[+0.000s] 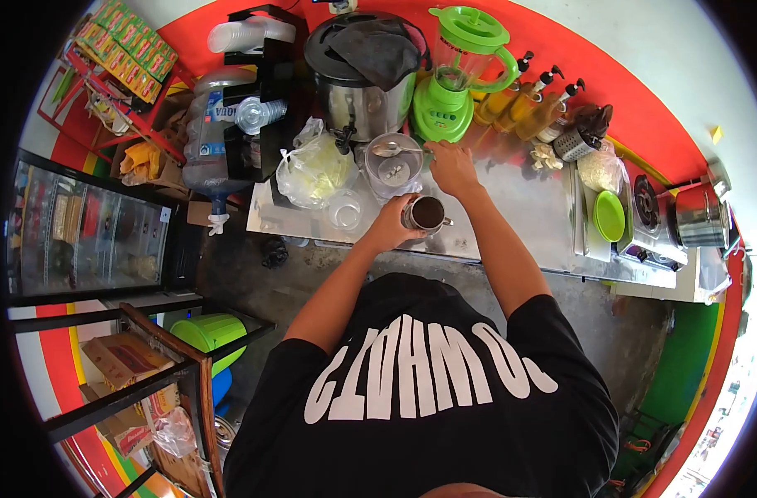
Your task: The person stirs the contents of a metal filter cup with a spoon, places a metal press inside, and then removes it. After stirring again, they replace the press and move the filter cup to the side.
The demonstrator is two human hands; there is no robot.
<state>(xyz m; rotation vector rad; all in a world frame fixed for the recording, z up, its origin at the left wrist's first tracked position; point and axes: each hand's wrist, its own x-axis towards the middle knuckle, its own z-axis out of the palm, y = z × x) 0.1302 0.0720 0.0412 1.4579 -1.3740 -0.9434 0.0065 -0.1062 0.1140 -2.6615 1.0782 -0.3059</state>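
My left hand (391, 226) wraps around a mug (428, 213) of dark liquid at the counter's front edge. The mug's handle points right. Beyond it, my right hand (454, 168) is closed at the rim of a clear plastic container (395, 173) with some white stuff at its bottom. A metal spoon (387, 149) lies over this container, its handle running into my right fingertips. Left of the mug stands a clear cup (344, 210). A green blender (445, 108) is just behind my right hand.
A large steel dispenser (357, 108) with a tap stands behind the container. A plastic bag (316, 172) of pale contents sits left. Pump bottles (532, 116) line the back wall. A green bowl (609, 216), a stove (646, 207) and a pot (700, 217) are at right.
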